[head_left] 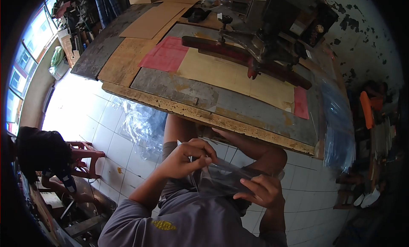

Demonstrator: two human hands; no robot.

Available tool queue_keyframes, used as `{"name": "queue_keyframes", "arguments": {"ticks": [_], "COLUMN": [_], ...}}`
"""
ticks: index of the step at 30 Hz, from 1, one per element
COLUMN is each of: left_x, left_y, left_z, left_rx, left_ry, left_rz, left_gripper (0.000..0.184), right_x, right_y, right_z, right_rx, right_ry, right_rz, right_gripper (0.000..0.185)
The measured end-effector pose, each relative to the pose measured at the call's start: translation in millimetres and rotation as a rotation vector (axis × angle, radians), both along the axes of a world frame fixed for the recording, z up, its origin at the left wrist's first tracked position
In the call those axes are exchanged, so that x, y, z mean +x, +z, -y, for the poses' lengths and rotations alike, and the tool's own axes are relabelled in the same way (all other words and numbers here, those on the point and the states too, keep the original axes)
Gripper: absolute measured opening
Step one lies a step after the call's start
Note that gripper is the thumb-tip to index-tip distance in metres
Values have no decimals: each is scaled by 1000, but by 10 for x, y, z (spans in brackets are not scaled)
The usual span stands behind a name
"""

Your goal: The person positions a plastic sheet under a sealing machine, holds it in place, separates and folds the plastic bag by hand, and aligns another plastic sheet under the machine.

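A clear plastic sheet [221, 179] is held over the lap, between both hands. My left hand [187, 158] pinches its upper left part, with thumb and index finger pressed together. At the sheet's right side, my right hand [263, 190] grips the edge between thumb and fingers. Beyond the hands stands a worn table [170, 87], with a yellow sheet [230, 76] and red pieces [164, 55] lying on its grey board. Above these sheets sits a dark metal machine with a long red-edged bar [238, 59].
Stacked clear plastic [336, 119] hangs over the table's right edge. Crumpled plastic [142, 123] lies on the tiled floor. At the left are another person [47, 162] and a red stool [87, 155]. Brown cardboard [153, 21] rests at the table's back left.
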State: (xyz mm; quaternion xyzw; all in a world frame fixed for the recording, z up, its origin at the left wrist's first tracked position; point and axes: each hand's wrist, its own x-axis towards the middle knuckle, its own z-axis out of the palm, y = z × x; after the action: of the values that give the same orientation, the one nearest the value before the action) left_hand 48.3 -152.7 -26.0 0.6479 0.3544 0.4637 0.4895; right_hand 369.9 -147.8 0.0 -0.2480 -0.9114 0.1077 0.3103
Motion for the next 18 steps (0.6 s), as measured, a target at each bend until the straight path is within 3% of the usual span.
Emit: {"name": "queue_keyframes", "arguments": {"ticks": [5,7,10,12,14,15,18], "left_x": [-104,-98,6,58,123,168,321], "left_y": [132,186,221,244,271,287,255], "left_z": [-89,-117,-156,-111,-76,-71,-82], "left_rx": [325,422,459,464,491,517,620], "left_ry": [-68,-48,-113,-67,5,55,190], "left_rz": [34,56,154,58,-45,-100,-237], "left_gripper": [18,16,13,10,10,11,17], "right_x": [177,234,292,297,294,264,69], "right_y": [40,19,-46,-57,-55,-49,3], "right_z": [-141,-166,-177,-177,-179,-195,-226], "right_rx": [-105,-234,-365,-456,-568,-495,-328], "right_ry": [33,55,-4,-114,-262,-311,-373], "right_rz": [-99,-197,-284,-296,-281,-336,-462], "right_gripper": [35,25,14,9,11,13,43]}}
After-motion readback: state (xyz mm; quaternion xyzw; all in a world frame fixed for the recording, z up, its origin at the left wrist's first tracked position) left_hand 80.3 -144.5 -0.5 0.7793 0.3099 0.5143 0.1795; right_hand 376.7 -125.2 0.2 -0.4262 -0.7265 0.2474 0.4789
